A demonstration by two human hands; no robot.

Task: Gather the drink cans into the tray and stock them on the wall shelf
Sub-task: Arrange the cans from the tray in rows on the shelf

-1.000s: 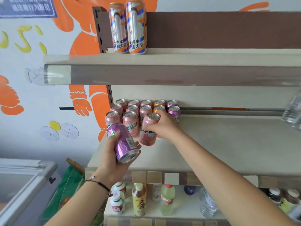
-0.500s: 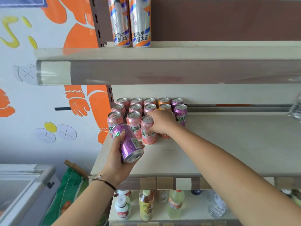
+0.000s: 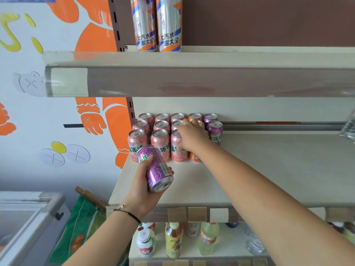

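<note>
On the middle wall shelf [image 3: 259, 169] stand rows of drink cans: pink cans [image 3: 160, 144] at the left, orange cans [image 3: 195, 157] and purple cans [image 3: 215, 131] at the right. My left hand [image 3: 142, 187] grips a purple can [image 3: 156, 169], tilted, in front of the pink cans and above the shelf's front part. My right hand [image 3: 192, 138] lies over the cans, fingers stretched back across the orange cans' tops, thumb against the front-row pink can [image 3: 177, 150]. No tray is in view.
Two tall silver cans [image 3: 158, 24] stand on the upper shelf [image 3: 211, 60]. Bottles [image 3: 173, 240] fill the shelf below. A chest freezer [image 3: 28, 223] and a green bag [image 3: 82, 225] are at the lower left. The middle shelf is bare to the right of the cans.
My right hand set the pink can upright in the front row, let go of it and slid back and right over the orange cans. My left hand kept holding the purple can.
</note>
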